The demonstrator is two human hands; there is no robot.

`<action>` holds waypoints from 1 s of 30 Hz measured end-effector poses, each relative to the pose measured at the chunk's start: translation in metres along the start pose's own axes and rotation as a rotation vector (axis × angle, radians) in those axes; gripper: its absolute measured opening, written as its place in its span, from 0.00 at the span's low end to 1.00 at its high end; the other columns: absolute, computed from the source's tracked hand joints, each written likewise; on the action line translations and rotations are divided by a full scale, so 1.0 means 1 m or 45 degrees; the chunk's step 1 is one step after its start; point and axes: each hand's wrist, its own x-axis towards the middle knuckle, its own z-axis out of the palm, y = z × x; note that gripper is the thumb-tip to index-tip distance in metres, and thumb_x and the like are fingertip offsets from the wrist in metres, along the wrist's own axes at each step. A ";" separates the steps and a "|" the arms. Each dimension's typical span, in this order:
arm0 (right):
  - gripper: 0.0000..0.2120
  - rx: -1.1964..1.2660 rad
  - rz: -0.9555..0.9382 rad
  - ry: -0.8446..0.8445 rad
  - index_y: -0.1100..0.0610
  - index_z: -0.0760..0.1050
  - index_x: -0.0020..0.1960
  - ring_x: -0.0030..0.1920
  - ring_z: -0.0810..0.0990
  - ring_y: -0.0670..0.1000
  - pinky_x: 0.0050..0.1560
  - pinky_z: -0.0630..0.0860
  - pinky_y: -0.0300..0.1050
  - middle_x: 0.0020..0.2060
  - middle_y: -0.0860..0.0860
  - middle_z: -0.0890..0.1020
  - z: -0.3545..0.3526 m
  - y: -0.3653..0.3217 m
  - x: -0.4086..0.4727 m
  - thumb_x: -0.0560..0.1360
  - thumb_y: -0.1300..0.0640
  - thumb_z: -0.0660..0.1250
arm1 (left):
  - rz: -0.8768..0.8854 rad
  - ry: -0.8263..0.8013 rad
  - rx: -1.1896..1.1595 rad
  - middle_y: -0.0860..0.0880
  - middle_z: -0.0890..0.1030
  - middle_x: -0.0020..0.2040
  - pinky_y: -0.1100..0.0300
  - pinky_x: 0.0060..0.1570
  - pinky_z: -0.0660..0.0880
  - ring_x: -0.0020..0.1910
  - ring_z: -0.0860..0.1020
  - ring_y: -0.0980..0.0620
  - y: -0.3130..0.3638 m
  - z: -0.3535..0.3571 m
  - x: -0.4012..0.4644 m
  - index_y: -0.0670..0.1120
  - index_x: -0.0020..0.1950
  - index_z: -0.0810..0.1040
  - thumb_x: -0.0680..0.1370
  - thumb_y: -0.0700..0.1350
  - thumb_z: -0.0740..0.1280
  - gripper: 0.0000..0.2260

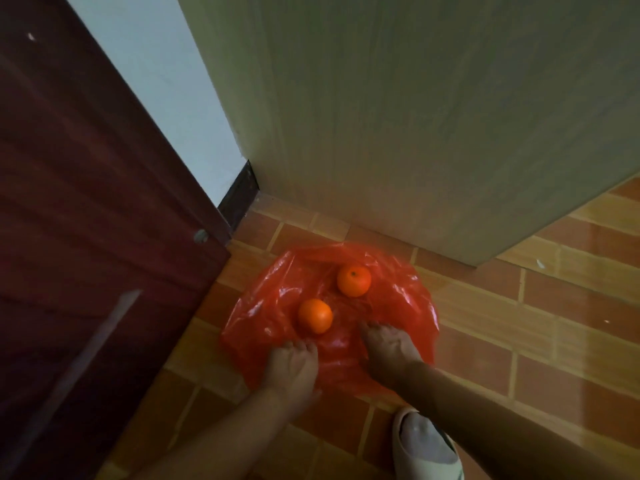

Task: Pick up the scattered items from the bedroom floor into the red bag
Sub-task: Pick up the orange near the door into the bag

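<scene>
A red plastic bag [277,289] lies spread flat on the tiled floor near a corner. Two oranges rest on it: one orange [354,280] toward the far side, the other orange [315,315] nearer to me. My left hand [292,367] rests on the bag's near edge, fingers extended toward the nearer orange. My right hand [389,348] presses on the bag just right of that orange, fingers straight. Neither hand holds an orange.
A pale wooden cabinet side [415,133] stands right behind the bag. A dark red door [86,202] stands at the left. My foot in a light slipper [426,448] is at the bottom right. Brick-patterned floor tiles [536,323] stretch to the right.
</scene>
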 end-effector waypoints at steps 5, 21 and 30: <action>0.16 0.108 0.032 0.013 0.51 0.76 0.63 0.56 0.83 0.54 0.54 0.78 0.46 0.56 0.50 0.83 -0.003 0.007 -0.007 0.77 0.47 0.68 | 0.140 -0.061 0.167 0.46 0.78 0.66 0.54 0.63 0.71 0.67 0.75 0.44 0.013 0.009 0.005 0.47 0.65 0.77 0.82 0.44 0.63 0.12; 0.03 0.886 0.124 0.333 0.49 0.77 0.43 0.36 0.80 0.48 0.36 0.74 0.49 0.36 0.48 0.82 -0.078 -0.013 -0.004 0.71 0.55 0.70 | -0.305 0.614 -0.733 0.52 0.82 0.41 0.57 0.35 0.73 0.41 0.82 0.48 -0.035 -0.057 -0.019 0.53 0.47 0.77 0.79 0.53 0.67 0.05; 0.06 1.192 0.367 0.558 0.56 0.79 0.39 0.34 0.81 0.58 0.34 0.74 0.52 0.30 0.56 0.81 -0.196 -0.013 -0.076 0.71 0.57 0.74 | -0.466 0.811 -1.091 0.51 0.83 0.38 0.54 0.33 0.75 0.37 0.81 0.46 -0.038 -0.143 -0.126 0.51 0.48 0.82 0.76 0.53 0.71 0.06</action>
